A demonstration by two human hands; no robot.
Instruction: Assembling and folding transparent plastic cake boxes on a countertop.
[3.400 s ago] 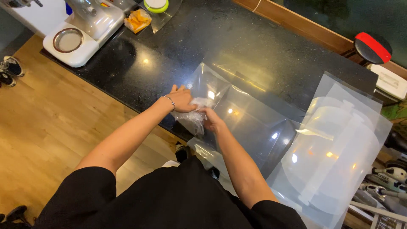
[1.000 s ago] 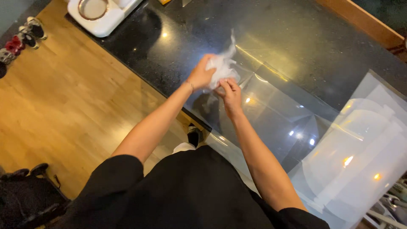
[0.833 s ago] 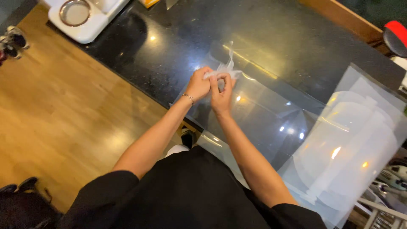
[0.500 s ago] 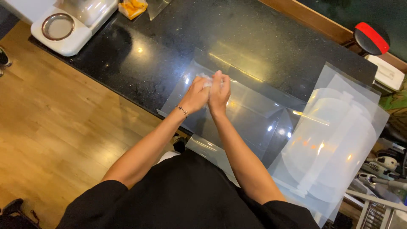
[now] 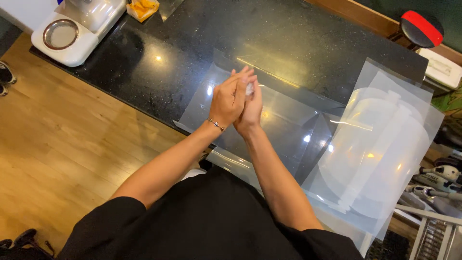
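Note:
My left hand [image 5: 230, 97] and my right hand [image 5: 250, 108] are pressed palm to palm above a large clear plastic sheet [image 5: 284, 120] on the black stone counter [image 5: 183, 43]. A small crumpled wad of thin clear film [image 5: 249, 88] is squeezed between the palms, and only a white sliver of it shows near the fingertips. A thin bracelet sits on my left wrist. Both hands are raised slightly off the sheet.
A stack of frosted clear sheets [image 5: 380, 149] overhangs the counter's right end. A white appliance with a round metal ring [image 5: 77, 29] and a small tub of orange pieces [image 5: 142, 8] stand at the far left. A red and black round object [image 5: 422, 28] lies at the back right. Wooden floor [image 5: 62, 144] lies to the left.
The crumpled film, earlier held loose and sticking up between my fingers, is now squashed between my flattened palms. My hands have closed together over it.

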